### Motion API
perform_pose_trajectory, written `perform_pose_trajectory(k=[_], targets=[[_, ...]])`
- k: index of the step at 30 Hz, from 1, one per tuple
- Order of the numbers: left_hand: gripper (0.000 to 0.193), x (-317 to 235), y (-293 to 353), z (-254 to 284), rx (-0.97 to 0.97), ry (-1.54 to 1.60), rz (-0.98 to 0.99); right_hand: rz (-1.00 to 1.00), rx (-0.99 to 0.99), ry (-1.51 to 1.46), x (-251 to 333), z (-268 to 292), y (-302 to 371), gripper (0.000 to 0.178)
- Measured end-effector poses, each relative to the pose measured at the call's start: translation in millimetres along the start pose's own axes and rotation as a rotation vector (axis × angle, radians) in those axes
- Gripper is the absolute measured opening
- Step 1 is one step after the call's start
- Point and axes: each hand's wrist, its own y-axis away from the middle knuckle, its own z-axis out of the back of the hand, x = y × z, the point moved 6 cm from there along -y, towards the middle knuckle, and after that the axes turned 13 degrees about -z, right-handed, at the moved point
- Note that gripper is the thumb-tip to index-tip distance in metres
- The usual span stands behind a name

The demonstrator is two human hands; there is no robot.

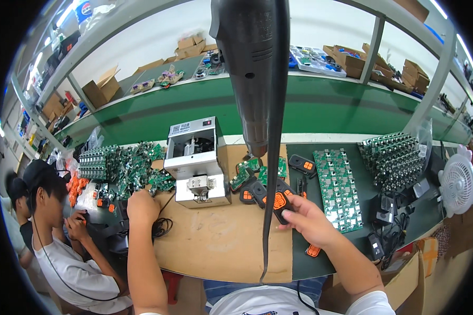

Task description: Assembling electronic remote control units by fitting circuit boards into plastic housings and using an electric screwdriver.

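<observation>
My right hand [311,222] grips a black remote control [281,209] with orange buttons, thumb on its lower part, above the right edge of the brown cardboard sheet [220,247]. My left hand [143,207] is at the near edge of a heap of small green circuit boards [136,167], left of the silver screw feeder [197,163]. Its fingers are curled together, and what they pinch is hidden. More black remote controls [253,193] lie beside the feeder, next to loose green boards [247,170]. Another remote with orange buttons [302,165] rests farther back.
A dark electric screwdriver [249,79] hangs in front, its black cable crossing the view. Board panels [338,189], stacked boards [397,157], adapters with cables [386,210] and a white fan [458,184] stand right. A co-worker [71,236] sits left. An orange button pad [313,250] lies near.
</observation>
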Motion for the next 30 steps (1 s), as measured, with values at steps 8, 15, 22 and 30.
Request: perform_pose_trajectory(k=[8,15,22,30], targets=[[0.019,-57,63,90,-0.426,0.493,-0.194,0.23,-0.278,0.392,24,7,18,0.042],[0.016,-196,90,80,-0.168,1.143,-1.066,0.126,0.006,-0.007,20,-6,8,0.043],[0.031,-214,66,33,0.091,1.514,-0.775,0.213,-0.037,-0.161,-10,17,-14,0.021],[0.033,-223,76,-1,0.186,1.799,-0.671,0.486,-0.179,0.508,30,-2,23,0.032]])
